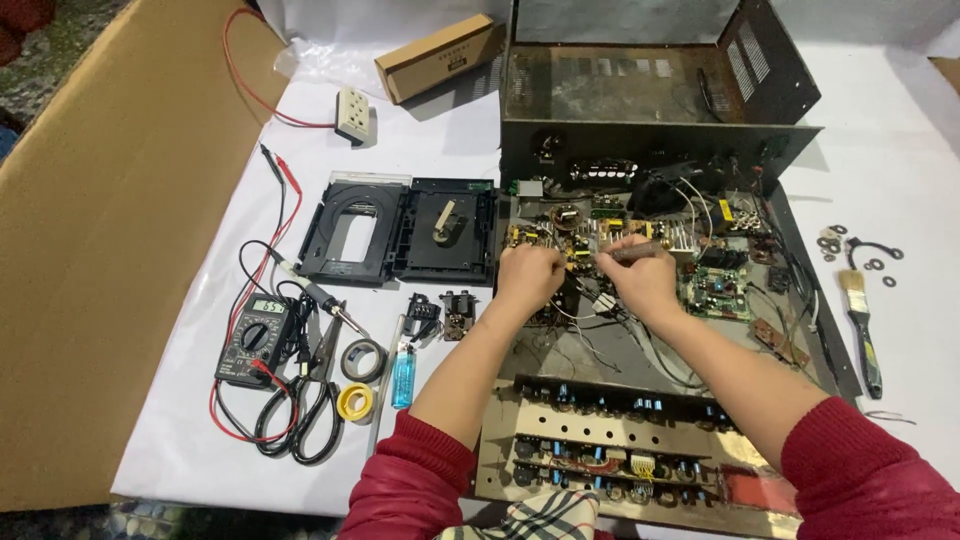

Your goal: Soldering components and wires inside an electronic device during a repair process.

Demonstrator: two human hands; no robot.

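Observation:
An opened electronic chassis (640,360) lies on the white table, its circuit boards (600,225) exposed. My left hand (528,272) rests with curled fingers on the yellow-component board; whether it pinches a part cannot be told. My right hand (643,278) holds a thin dark tool (632,251), a screwdriver or similar, its tip pointing left toward the left hand over the board. Both forearms come out of red sleeves at the bottom. A green board (715,290) sits just right of my right hand.
The dark metal cover (650,90) stands behind the chassis. To the left lie a black disc-drive tray (400,230), multimeter (255,340), soldering iron (315,295), scissors (315,420), tape rolls (360,380), blue lighter (403,375). A paintbrush (860,325) and washers (850,250) lie right. Cardboard box (440,58) behind.

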